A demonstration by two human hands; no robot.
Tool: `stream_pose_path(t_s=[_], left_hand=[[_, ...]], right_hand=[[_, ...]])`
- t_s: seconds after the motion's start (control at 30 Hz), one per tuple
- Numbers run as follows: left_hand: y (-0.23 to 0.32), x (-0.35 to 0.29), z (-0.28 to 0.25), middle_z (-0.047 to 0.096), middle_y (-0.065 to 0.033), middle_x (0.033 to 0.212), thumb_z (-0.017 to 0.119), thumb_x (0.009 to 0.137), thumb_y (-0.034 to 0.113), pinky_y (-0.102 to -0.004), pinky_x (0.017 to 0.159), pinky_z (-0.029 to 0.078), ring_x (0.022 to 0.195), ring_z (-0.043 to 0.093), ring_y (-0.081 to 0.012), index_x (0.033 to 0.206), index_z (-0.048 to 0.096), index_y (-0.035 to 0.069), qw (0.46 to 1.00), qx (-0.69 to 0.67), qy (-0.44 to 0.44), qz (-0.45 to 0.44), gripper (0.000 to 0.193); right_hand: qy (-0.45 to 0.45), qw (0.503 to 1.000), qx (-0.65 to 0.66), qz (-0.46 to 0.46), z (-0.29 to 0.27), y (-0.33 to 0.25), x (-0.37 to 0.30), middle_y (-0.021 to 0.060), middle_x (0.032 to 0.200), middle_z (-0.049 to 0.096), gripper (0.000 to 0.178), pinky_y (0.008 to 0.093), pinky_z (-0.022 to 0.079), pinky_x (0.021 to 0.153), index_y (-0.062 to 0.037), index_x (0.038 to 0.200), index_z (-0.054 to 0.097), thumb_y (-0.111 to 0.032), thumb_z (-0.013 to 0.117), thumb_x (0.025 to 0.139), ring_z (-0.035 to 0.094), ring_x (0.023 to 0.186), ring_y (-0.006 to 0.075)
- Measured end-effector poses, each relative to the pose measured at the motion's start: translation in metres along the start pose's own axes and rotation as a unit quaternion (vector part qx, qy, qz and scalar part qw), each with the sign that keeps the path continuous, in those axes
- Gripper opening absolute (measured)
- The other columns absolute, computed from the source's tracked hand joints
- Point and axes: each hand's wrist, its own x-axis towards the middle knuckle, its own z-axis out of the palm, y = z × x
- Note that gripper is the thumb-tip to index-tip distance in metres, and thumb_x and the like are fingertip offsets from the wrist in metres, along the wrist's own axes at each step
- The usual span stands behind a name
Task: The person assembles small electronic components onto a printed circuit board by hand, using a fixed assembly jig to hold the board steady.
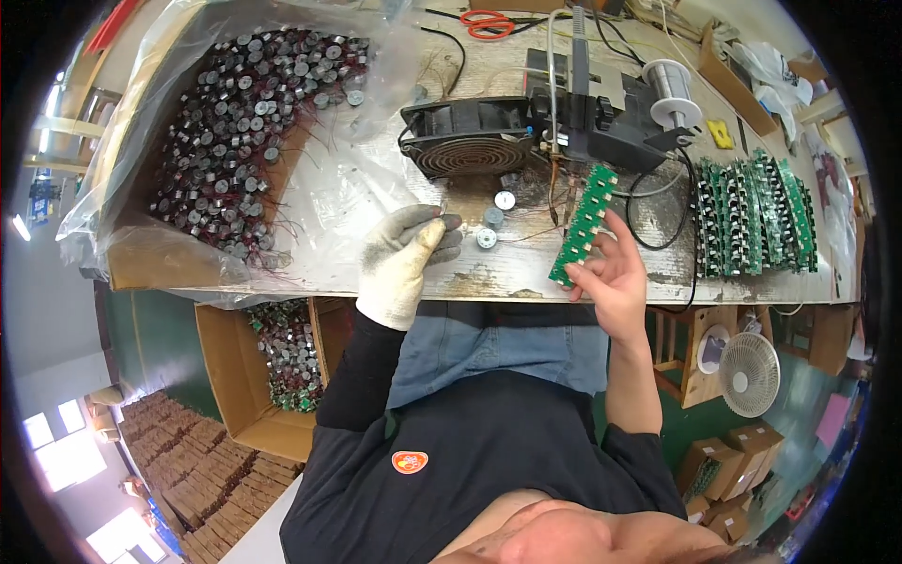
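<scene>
My right hand [613, 277] is bare and grips a long strip of green circuit board [584, 226] by its lower end and edge. The strip stands tilted above the table's front edge, with small pale parts along it. My left hand [404, 254] wears a whitish, soiled glove, its thumb and fingers pinched together; what they hold, if anything, is too small to make out. Between the hands lie small round motors: one with a white face [505, 200], a grey one [493, 218] and one nearest the edge [486, 239] with thin wires trailing right.
A plastic-lined box [141, 268] heaped with motors [246, 122] fills the left. Behind my hands stand a black fan [468, 141] and a soldering device [601, 127] with a solder wire spool [670, 89]. Rows of green boards [752, 216] stand at right, past a black cable [693, 226].
</scene>
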Motion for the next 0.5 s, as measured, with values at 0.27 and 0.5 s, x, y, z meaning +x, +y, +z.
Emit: stream_pose_path(t_s=[0.27,0.5], left_hand=[[-0.011,-0.003,0.03,0.065,-0.0092,0.092,0.062,0.091,0.008,-0.0247,0.075,0.05,0.082,0.064,-0.0157,0.102,0.064,-0.006,0.992,0.11,-0.053,0.014,0.018],[-0.008,-0.003,0.05,0.064,-0.0046,0.083,0.064,0.089,0.008,-0.0237,0.066,0.047,0.074,0.059,-0.0096,0.1,0.065,-0.006,0.916,0.36,-0.127,0.12,0.018]], right_hand=[[-0.008,1.0,0.01,0.025,0.0,0.0,0.0,0.0189,0.103,0.06,0.075,0.0232,0.052,0.052,-0.0026,0.143,0.025,0.011,0.064,0.08,0.066,0.069,0.0169],[-0.017,0.999,0.04,0.032,0.004,-0.001,-0.005,0.0191,0.107,0.059,0.073,0.0245,0.053,0.052,-0.0008,0.143,0.025,0.012,0.061,0.081,0.065,0.066,0.0176]])
